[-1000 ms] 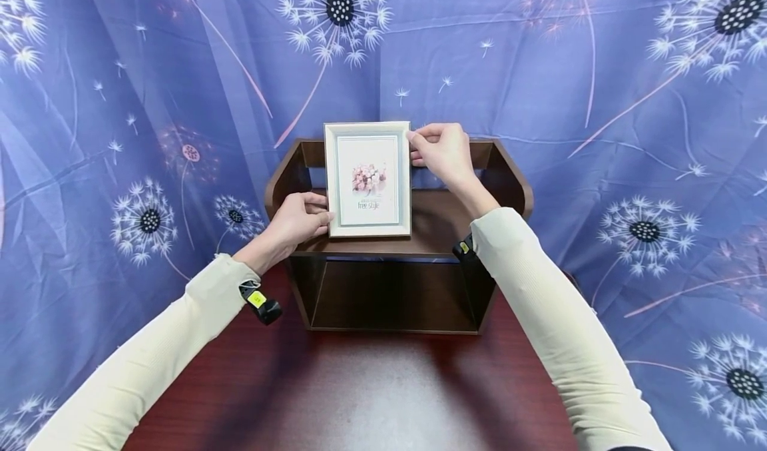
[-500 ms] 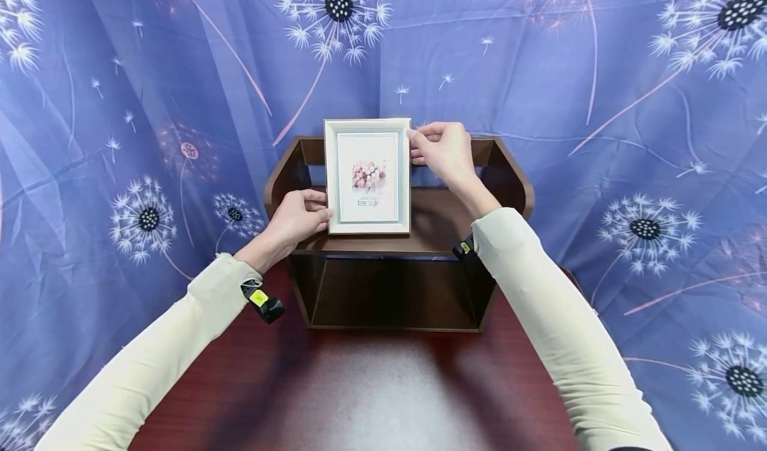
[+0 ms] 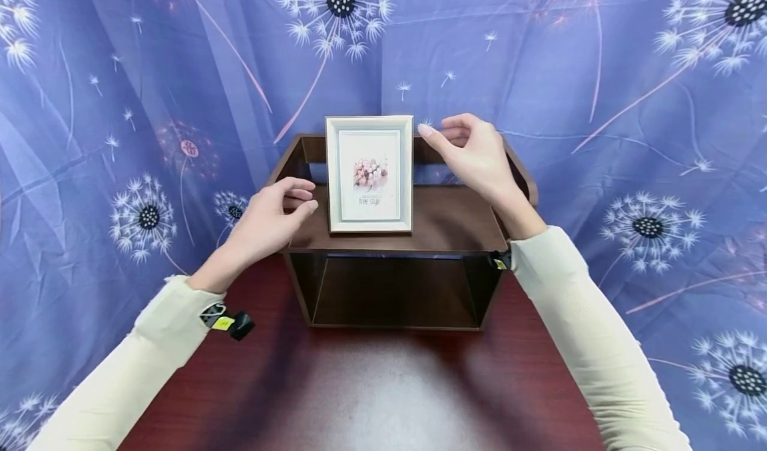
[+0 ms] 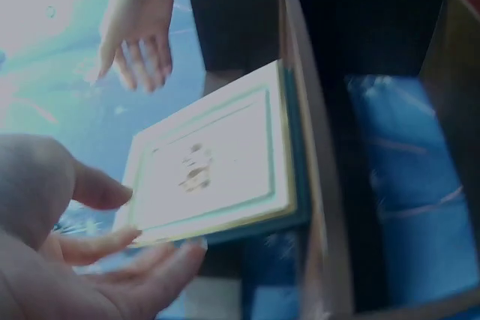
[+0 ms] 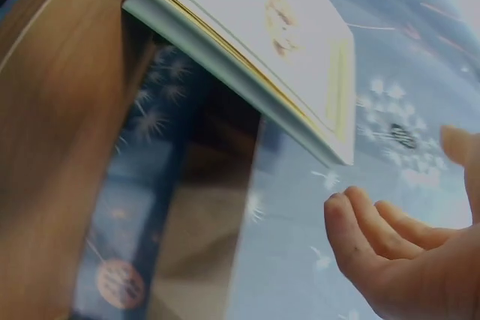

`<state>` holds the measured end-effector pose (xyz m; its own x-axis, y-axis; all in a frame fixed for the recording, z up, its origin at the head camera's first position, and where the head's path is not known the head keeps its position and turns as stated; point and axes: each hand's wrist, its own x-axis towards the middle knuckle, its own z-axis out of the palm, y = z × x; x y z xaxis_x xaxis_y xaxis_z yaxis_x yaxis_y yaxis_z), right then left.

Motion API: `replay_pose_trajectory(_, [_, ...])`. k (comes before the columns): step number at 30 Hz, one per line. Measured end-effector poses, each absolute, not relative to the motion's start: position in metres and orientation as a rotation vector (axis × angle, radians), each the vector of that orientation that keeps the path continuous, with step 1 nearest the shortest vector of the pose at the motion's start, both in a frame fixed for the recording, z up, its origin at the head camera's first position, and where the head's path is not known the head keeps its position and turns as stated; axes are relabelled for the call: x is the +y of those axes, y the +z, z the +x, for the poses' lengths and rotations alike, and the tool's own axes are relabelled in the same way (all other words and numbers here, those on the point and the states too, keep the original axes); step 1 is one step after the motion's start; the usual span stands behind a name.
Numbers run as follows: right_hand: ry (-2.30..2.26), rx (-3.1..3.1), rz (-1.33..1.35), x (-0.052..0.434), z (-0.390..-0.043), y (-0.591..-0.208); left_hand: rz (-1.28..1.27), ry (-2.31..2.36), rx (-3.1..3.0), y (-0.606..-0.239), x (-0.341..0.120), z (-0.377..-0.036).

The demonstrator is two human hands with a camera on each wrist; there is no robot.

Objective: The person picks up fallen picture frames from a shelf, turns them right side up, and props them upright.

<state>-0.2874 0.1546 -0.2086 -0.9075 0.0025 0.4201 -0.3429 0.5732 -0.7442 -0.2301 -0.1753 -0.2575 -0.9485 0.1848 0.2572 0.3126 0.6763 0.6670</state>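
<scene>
A white picture frame point(image 3: 369, 174) with a pink flower print stands upright on the upper shelf of a dark brown wooden rack point(image 3: 449, 218), left of its middle. Left of the frame, my left hand point(image 3: 269, 218) hovers with relaxed fingers, a small gap away in the head view. My right hand point(image 3: 476, 154) is off the frame's upper right corner, thumb and fingers apart, holding nothing. The right wrist view shows the frame's edge point(image 5: 240, 76) apart from the right fingers point(image 5: 375, 230). In the left wrist view the frame point(image 4: 210, 159) lies beyond the left fingers.
The rack stands on a reddish-brown table point(image 3: 371, 384) and has a lower compartment point(image 3: 392, 294). Blue curtains point(image 3: 443, 51) with dandelion prints hang behind and at both sides. The rack's right side panel point(image 3: 520, 164) rises beside my right hand.
Both hands have let go of the picture frame and moved apart, the left one to the left and the right one to the right. The frame stays standing on the shelf.
</scene>
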Motion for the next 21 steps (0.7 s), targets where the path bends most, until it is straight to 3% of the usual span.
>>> replay_pose_trajectory(9, [1.178,-2.420,0.282,0.192,-0.242,-0.207,-0.463,-1.088,-2.532,-0.240,-0.205,-0.197])
replay_pose_trajectory(21, [0.958,-2.550,0.261,0.256,-0.217,-0.234,-0.484,-0.579,-2.347,-0.273,-0.238,-0.200])
